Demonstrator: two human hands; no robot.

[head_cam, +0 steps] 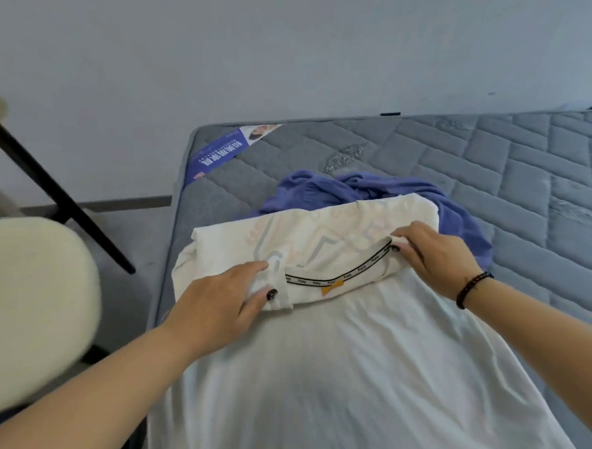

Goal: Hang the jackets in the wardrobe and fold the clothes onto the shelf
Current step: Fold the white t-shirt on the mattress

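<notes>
The white T-shirt (332, 346) lies spread on the grey quilted mattress (530, 175), its upper part doubled over toward the person, with a purple garment (368, 188) bunched just behind it. It looks light, soft and limp, likely to sag unless taken at both collar corners. The left hand (215, 299) pinches the folded edge beside the collar; the right hand (433, 255) pinches the collar's other end, fingers curled.

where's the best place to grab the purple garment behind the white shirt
Take the purple garment by its bunched far edge, reaching in from the right. Its near part is tucked under the white shirt, while the raised folds beyond lie free on the mattress and look easy to pinch.
</notes>
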